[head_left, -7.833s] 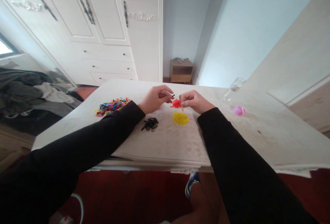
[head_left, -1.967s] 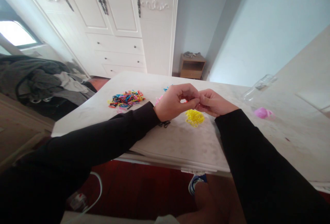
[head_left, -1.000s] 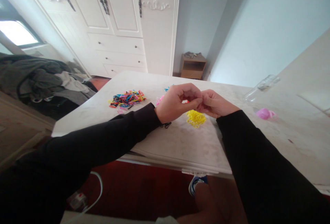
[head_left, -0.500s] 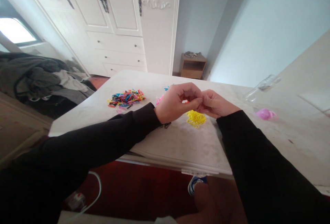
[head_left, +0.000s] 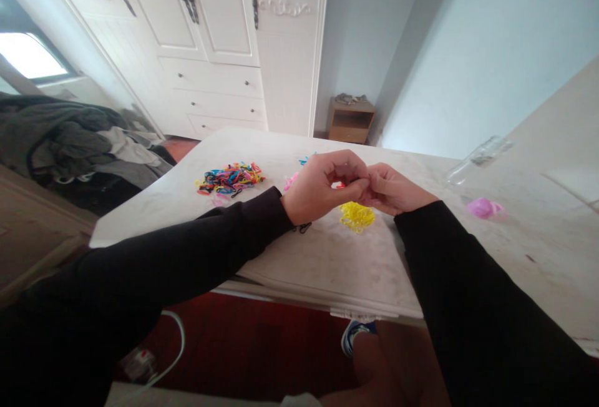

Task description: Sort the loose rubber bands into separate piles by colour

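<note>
My left hand [head_left: 327, 183] and my right hand [head_left: 390, 188] meet fingertip to fingertip above the table. Both are closed in a pinch, and what they hold is hidden between the fingers. Just below them lies a pile of yellow rubber bands [head_left: 357, 216]. A bit of red bands [head_left: 337, 185] shows through the gap in my left hand. Pink bands [head_left: 291, 180] and blue bands [head_left: 305, 160] peek out beyond my left wrist. Under that wrist a few black bands [head_left: 304, 228] are partly covered. Further left sits a mixed heap of coloured bands [head_left: 230, 179].
On the right of the white table [head_left: 322, 269] lie a clear bottle [head_left: 480, 160] on its side and a pink-purple bundle [head_left: 485, 208]. Dark clothes [head_left: 70, 138] are piled at the left. A white wardrobe [head_left: 285, 70] and a small wooden cabinet [head_left: 350, 121] stand behind.
Earlier my hands were apart, a small black piece in my left fingers, my right at the red pile. Since then they have come together; over the last two seconds they hardly move.
</note>
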Available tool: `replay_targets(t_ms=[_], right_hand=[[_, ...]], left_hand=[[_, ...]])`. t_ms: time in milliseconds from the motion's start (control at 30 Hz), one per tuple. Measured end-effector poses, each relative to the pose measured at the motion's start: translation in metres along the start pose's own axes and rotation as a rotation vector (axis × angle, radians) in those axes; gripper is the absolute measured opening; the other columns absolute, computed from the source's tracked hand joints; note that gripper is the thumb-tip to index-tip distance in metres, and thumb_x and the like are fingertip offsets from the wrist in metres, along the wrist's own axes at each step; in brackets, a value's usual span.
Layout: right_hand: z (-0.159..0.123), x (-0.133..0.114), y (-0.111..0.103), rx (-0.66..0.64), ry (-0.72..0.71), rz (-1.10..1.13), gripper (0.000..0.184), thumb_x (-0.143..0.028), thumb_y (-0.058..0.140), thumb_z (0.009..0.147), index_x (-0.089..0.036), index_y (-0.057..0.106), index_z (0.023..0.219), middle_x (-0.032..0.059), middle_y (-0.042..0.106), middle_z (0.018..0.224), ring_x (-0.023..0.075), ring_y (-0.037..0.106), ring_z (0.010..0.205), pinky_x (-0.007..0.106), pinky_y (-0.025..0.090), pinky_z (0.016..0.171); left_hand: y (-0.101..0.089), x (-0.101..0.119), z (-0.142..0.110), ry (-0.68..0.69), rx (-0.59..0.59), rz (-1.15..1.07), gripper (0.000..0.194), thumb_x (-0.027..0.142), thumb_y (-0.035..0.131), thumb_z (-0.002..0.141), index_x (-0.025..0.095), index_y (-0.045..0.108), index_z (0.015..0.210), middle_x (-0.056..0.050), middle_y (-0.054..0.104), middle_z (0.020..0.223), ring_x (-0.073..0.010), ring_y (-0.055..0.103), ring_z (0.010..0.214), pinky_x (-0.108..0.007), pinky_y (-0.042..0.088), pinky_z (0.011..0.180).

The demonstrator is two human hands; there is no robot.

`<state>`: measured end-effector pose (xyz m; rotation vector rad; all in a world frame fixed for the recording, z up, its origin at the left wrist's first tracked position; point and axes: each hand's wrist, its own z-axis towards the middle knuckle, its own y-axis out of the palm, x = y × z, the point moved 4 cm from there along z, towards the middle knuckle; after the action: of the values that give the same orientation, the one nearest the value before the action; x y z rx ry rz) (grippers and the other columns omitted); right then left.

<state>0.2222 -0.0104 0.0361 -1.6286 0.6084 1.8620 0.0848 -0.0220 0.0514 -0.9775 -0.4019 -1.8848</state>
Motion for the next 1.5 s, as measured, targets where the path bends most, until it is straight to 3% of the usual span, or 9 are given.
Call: replay_targets(t_ms=[433,1067,1367,1500], right_hand=[[0.002,0.003,0.0,-0.009,-0.019,-0.033,0.057,-0.069,0.069,0.081,-0.016,0.055,0.069,-0.0062,0.045,0.058,0.0038,0.027,0.046,0.023,0.013,0.043],[0.003,0.006,-0.001,-0.006,-0.028,-0.002,0.055,-0.067,0.069,0.083,-0.015,0.06,0.068,-0.0064,0.044,0.056,0.0044,0.026,0.046,0.023,0.013,0.043],[0.004,0.01,-0.003,-0.029,-0.071,0.016,0.057,-0.071,0.072,0.076,-0.014,0.066,0.071,-0.0028,0.054,0.065,0.0044,0.031,0.048,0.023,0.016,0.043],[0.004,0.008,-0.003,-0.029,-0.098,0.015,0.065,-0.078,0.065,0.075,-0.015,0.06,0.065,-0.0021,0.054,0.064,0.0046,0.032,0.049,0.022,0.017,0.041]], left_hand=[[0.002,0.001,-0.001,-0.041,0.046,0.04,0.01,0.007,0.059,0.08,0.016,0.056,0.08,0.002,0.062,0.068,-0.0086,0.061,0.064,-0.022,0.049,0.06],[0.002,-0.003,0.001,-0.061,0.039,0.03,0.012,0.005,0.055,0.078,0.016,0.054,0.079,0.002,0.061,0.065,-0.0078,0.06,0.061,-0.021,0.048,0.057],[0.002,-0.004,0.001,-0.115,0.036,-0.018,0.011,0.008,0.059,0.084,0.016,0.053,0.08,0.003,0.061,0.065,-0.0072,0.06,0.059,-0.02,0.049,0.056],[0.002,-0.001,0.001,-0.058,0.011,-0.06,0.009,0.014,0.062,0.088,0.016,0.055,0.082,0.002,0.063,0.067,-0.0077,0.062,0.06,-0.021,0.051,0.058]])
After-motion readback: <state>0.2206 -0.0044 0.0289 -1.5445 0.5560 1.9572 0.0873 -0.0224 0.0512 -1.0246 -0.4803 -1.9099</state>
